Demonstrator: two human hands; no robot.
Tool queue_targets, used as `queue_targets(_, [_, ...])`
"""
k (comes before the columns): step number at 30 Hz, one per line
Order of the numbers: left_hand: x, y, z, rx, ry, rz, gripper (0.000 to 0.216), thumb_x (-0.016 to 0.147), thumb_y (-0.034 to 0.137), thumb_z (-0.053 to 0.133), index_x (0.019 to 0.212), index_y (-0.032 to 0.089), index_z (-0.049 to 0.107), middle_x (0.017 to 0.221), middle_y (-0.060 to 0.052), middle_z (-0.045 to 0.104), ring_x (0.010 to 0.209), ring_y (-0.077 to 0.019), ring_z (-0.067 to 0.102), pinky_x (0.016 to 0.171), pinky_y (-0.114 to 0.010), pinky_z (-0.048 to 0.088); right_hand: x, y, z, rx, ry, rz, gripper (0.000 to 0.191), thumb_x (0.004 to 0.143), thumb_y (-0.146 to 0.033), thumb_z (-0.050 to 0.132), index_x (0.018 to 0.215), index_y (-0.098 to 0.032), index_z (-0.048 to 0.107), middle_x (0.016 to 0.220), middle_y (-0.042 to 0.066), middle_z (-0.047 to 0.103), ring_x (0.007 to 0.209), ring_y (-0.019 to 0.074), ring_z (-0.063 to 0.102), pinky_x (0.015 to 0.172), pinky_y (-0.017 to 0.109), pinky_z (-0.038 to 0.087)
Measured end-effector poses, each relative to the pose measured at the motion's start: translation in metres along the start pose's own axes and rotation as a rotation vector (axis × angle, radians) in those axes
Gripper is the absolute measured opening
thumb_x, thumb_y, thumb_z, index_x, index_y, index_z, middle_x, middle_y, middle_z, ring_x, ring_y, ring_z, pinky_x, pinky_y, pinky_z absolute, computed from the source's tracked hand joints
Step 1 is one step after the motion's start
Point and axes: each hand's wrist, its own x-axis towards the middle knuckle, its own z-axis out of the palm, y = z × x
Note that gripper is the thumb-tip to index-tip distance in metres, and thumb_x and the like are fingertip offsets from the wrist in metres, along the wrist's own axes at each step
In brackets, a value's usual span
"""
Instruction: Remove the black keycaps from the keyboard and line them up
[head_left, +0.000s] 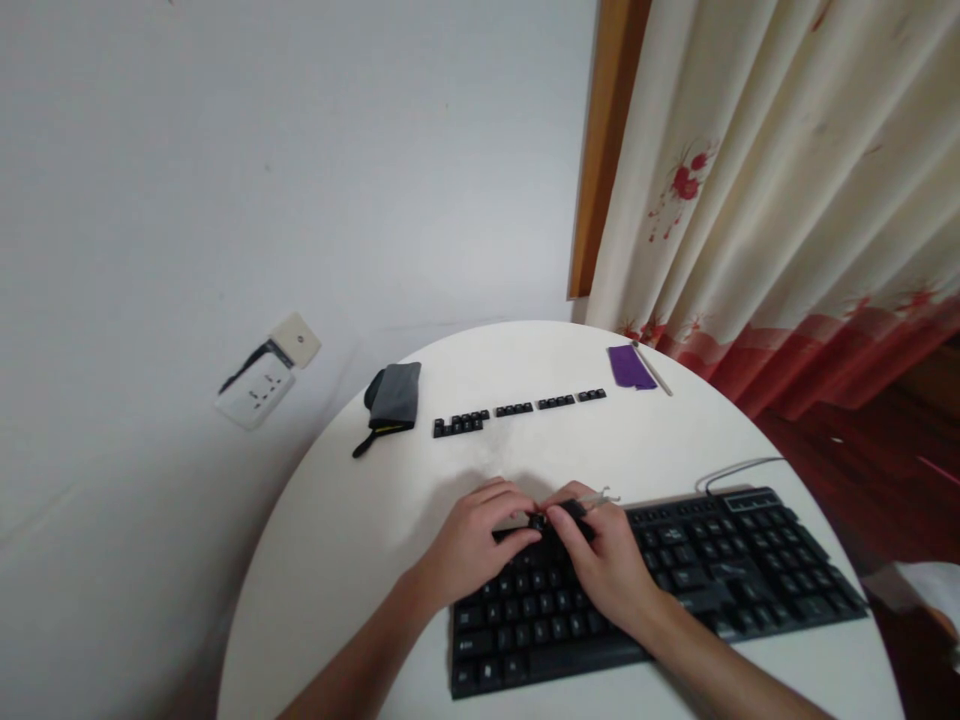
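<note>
Pinching a small black piece (537, 521) in the left hand (472, 530) | clasping a black-handled wire tool (576, 510) in the right hand (609, 560) | over the upper left of a black keyboard (679, 580) | on a white table (337, 590), before lined-up loose keycaps (514, 409)

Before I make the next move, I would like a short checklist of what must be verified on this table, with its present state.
1. Slim black tool with pale thin prongs held in the right hand: ok.
2. Small black piece at the fingertips of the left hand: ok.
3. Black rectangular keyboard resting on the round white table: ok.
4. Loose black keycaps lying apart from the keyboard: ok.
5. Keyboard's thin dark cable unplugged: cannot tell, its far end is not visible.
6. Keys under the hands all in place: cannot tell, the hands cover them.
</note>
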Motion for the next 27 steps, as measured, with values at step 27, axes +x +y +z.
queue_targets(27, [0.0000, -0.0015, 0.0024, -0.033, 0.044, 0.072, 0.010, 0.089, 0.016, 0.064, 0.098, 0.018, 0.068, 0.097, -0.006, 0.068, 0.094, -0.0171, 0.063, 0.086, -0.031, 0.052, 0.0008, 0.0046, 0.0003, 0.028, -0.012, 0.125, 0.032, 0.098, -0.037, 0.050, 0.103, -0.020, 0.076, 0.101, 0.008, 0.076, 0.095, 0.0233, 0.070, 0.090, 0.034, 0.051])
